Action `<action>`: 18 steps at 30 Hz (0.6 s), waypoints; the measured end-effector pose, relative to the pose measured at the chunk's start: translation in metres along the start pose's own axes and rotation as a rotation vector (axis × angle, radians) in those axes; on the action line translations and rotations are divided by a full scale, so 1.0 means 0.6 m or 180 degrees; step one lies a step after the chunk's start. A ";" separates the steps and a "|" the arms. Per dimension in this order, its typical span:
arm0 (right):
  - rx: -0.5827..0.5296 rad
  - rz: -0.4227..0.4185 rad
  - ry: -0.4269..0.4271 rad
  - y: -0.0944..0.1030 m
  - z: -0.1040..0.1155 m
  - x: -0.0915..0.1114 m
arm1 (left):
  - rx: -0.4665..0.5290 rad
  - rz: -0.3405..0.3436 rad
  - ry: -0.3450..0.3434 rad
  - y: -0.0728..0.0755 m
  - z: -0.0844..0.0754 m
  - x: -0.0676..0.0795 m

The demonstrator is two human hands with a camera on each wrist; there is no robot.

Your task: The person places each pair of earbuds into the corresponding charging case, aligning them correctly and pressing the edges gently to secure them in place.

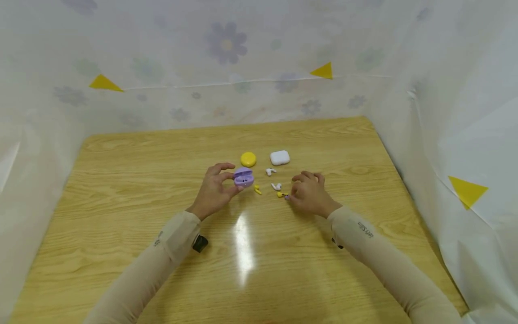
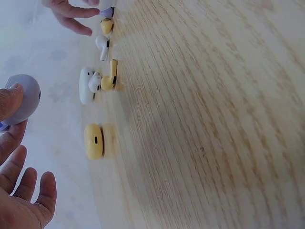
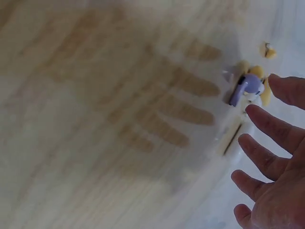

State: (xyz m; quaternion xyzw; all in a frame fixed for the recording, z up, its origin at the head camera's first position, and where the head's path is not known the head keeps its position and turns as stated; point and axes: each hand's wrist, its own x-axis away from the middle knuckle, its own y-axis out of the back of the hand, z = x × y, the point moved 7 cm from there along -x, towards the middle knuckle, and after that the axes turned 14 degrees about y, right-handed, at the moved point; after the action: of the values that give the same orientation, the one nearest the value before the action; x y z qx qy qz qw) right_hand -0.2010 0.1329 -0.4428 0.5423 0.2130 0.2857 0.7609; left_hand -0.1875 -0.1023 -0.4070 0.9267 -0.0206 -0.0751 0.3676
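Note:
My left hand [image 1: 214,191] holds a purple earbud case [image 1: 244,178] with its lid raised, gripped between thumb and fingers. In the left wrist view the back of this purple case [image 2: 27,98] shows, well off the wooden surface. My right hand [image 1: 309,193] is low over the table, its fingers apart. Thumb and index fingertip are close to a purple earbud [image 3: 250,85], which lies on the table beside a yellow earbud [image 1: 280,194]. A second yellow earbud [image 1: 257,189] and two white earbuds, one nearer [image 1: 276,186] and one farther [image 1: 270,171], lie between the hands.
Behind the earbuds sit a round yellow case [image 1: 248,159] and a white case [image 1: 280,157], both with lids down. The wooden table [image 1: 141,171] meets white flower-print sheeting [image 1: 251,103] at the back, with plain sheeting [image 1: 465,135] along the right.

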 end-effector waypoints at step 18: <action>0.0030 0.0028 -0.0042 -0.018 0.007 0.003 | 0.0016 0.0021 0.0031 -0.001 0.002 -0.001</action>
State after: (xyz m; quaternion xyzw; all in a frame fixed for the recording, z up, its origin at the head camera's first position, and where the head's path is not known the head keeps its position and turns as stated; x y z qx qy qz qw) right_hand -0.1948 0.1282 -0.4517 0.5486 0.2070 0.2845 0.7584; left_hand -0.1883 -0.1025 -0.4082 0.9279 -0.0220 -0.0693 0.3656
